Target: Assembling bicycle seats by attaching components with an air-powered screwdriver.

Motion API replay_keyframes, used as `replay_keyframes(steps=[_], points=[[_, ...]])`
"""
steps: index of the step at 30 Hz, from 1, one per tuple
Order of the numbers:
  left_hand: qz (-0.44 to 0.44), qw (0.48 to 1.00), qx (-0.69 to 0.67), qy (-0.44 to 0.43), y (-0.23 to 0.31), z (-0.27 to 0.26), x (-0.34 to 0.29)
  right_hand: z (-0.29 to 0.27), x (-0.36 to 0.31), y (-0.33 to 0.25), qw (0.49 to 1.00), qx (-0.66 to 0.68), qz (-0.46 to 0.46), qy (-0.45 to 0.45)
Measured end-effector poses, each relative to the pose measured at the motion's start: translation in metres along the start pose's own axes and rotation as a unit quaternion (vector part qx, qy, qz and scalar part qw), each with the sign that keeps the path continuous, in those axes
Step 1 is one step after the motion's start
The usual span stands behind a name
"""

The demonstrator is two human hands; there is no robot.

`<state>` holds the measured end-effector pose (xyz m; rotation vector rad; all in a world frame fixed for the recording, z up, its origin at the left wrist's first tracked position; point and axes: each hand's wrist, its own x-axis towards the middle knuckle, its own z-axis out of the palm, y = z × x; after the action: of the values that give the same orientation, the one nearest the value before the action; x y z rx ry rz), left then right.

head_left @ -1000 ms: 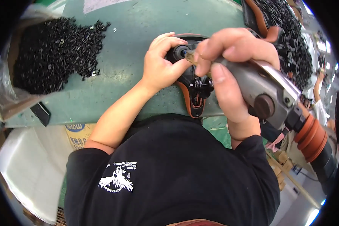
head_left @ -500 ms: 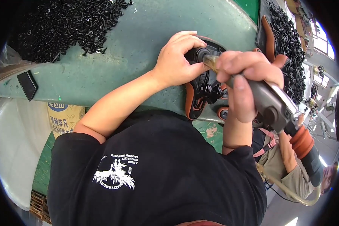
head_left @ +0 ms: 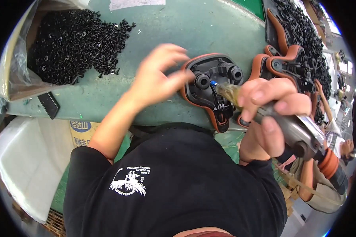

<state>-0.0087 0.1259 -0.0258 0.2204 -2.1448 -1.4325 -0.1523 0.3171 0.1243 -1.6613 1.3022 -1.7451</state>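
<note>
A bicycle saddle (head_left: 207, 98) lies underside up on the green table, black inside with an orange-brown rim. Two round black dampers (head_left: 202, 81) sit on its wide end. My right hand (head_left: 273, 106) is wrapped round a grey power screwdriver (head_left: 290, 128) with an orange collar. Its blue-tipped bit (head_left: 213, 83) points at the saddle beside the nearer damper; whether it touches cannot be made out. Motion blurs my left hand (head_left: 158, 77), left of the saddle, its fingers and thumb apart and nothing seen in them. The thumb tip overlaps the saddle's left rim.
A big heap of black screws (head_left: 75, 47) spills from a plastic-lined container at the far left. More brown-rimmed saddles (head_left: 284, 61) and a pile of black parts (head_left: 304, 31) lie right. A dark phone (head_left: 49, 105) rests near the table's edge. Another person (head_left: 324, 181) is at the right.
My left hand has let go of the damper and moved left. The screwdriver has drawn back a little toward the lower right, baring both dampers. The view has shifted slightly.
</note>
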Motion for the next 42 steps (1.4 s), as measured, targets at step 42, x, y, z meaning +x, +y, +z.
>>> replay_keyframes(steps=[42], points=[[-0.253,0.741,-0.598,-0.173,0.07,0.056,0.017,-0.056,-0.056,-0.054,0.987,0.118,-0.044,0.101]])
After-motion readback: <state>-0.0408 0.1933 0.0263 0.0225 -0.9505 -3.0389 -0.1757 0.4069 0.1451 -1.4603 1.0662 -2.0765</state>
